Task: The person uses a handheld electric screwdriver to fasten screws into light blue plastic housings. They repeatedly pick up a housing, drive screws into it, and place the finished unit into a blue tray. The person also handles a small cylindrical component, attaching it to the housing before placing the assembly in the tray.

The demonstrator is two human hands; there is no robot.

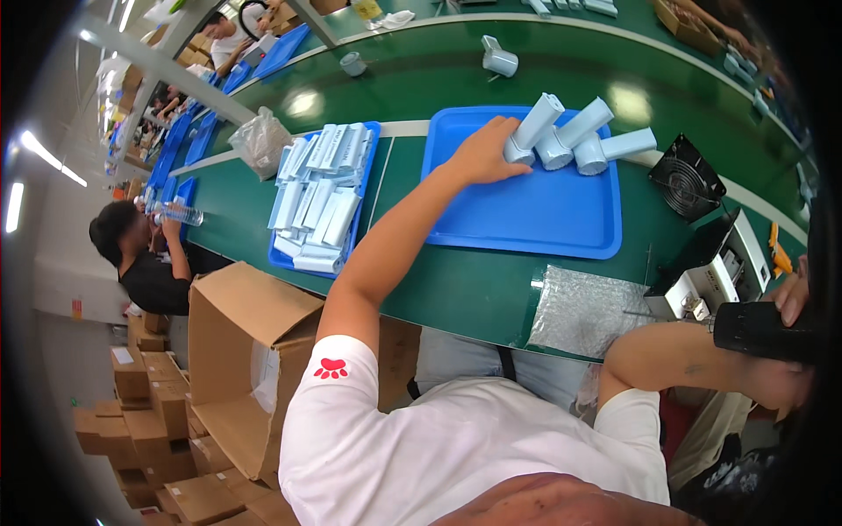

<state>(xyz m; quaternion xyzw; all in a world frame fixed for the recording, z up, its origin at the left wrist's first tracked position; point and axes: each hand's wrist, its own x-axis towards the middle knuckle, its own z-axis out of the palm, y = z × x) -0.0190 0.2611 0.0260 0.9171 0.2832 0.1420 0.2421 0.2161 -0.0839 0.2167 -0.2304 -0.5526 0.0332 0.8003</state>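
Observation:
My left hand point(488, 155) reaches over a blue tray point(526, 215), its fingers and thumb closed round the leftmost of three light-blue plastic pieces point(537, 123). Each piece has a round, cup-like head and a flat bar-shaped handle. Beside it, the middle piece point(585, 123) leans the same way, and the right-hand piece point(627, 144) points toward the tray's right edge. At the far right, my right hand point(794, 296) is partly cut off by the dark rim. Its fingers curl against a black, tube-like object point(759, 331).
Left stands a blue tray point(375, 140) of light-blue bars, near a plastic bag point(260, 143). Another light-blue piece point(500, 60) lies on the green belt. A black fan point(688, 178), white box point(697, 287) and bubble wrap point(583, 307) are at right. A carton point(232, 368) stands left; co-workers sit beyond.

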